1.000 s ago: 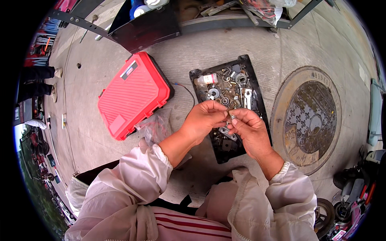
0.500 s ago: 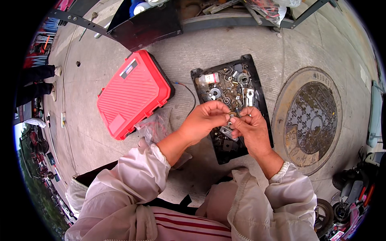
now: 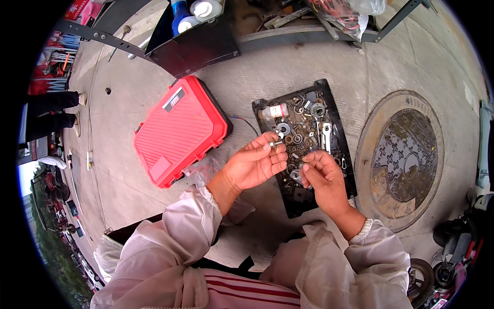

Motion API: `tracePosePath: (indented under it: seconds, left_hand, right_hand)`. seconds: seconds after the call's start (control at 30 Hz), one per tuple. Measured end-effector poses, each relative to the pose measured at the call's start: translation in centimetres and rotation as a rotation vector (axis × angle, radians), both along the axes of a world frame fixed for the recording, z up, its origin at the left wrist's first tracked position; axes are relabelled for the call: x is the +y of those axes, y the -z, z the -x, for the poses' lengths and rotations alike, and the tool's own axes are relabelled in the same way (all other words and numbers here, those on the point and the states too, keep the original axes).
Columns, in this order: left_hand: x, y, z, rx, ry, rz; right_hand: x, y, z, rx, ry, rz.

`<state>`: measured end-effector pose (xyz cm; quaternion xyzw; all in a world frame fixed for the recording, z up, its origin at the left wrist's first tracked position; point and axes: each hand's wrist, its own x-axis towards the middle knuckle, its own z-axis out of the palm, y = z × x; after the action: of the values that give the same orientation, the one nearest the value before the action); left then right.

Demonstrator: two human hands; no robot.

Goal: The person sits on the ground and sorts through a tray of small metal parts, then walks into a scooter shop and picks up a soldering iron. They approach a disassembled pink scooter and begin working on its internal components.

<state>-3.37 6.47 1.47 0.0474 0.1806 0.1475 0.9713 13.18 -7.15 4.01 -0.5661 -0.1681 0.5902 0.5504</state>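
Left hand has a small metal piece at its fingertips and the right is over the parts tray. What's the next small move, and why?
Probably bring the right hand back up to the left hand. The left hand pinches a small metal part at its fingertips, apart from the right hand, which hovers over the black tray of loose hardware with its fingers curled; whether they hold a matching piece I cannot tell.

Outdoors, daylight. Grey concrete ground (image 3: 154,216) with thin cracks. Round metal manhole cover (image 3: 406,159) at right. Red plastic case (image 3: 180,129) lying shut on ground at left. Black box (image 3: 193,44) with bottles at top. Metal frame bars (image 3: 87,33) at top left.
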Motion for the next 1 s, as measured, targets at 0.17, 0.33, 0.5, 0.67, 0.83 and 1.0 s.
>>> tracePosePath:
  seconds: [0.17,0.33,0.5,0.67,0.83,1.0]
  left_hand:
    - [0.3,-0.2,0.2,-0.154,0.049,-0.008]
    - [0.3,0.2,0.1,-0.302,0.072,-0.026]
    - [0.9,-0.2,0.0,-0.142,0.024,-0.095]
    - [1.9,0.2,0.6,0.0,-0.069,-0.083]
    - [2.5,1.0,1.0,0.138,-0.145,-0.092]
    - [2.6,0.7,1.0,0.14,-0.114,-0.143]
  right_hand:
    - [-0.2,0.0,0.2,-0.008,-0.04,-0.016]
    - [-0.6,0.5,0.6,0.001,-0.061,-0.009]
    - [-2.0,2.0,1.5,-0.053,-0.155,0.118]
    - [-4.0,3.9,3.0,-0.163,-0.323,0.154]
    - [-4.3,3.8,3.2,-0.241,-0.434,0.156]
    - [-3.9,3.6,3.2,-0.298,-0.434,0.141]
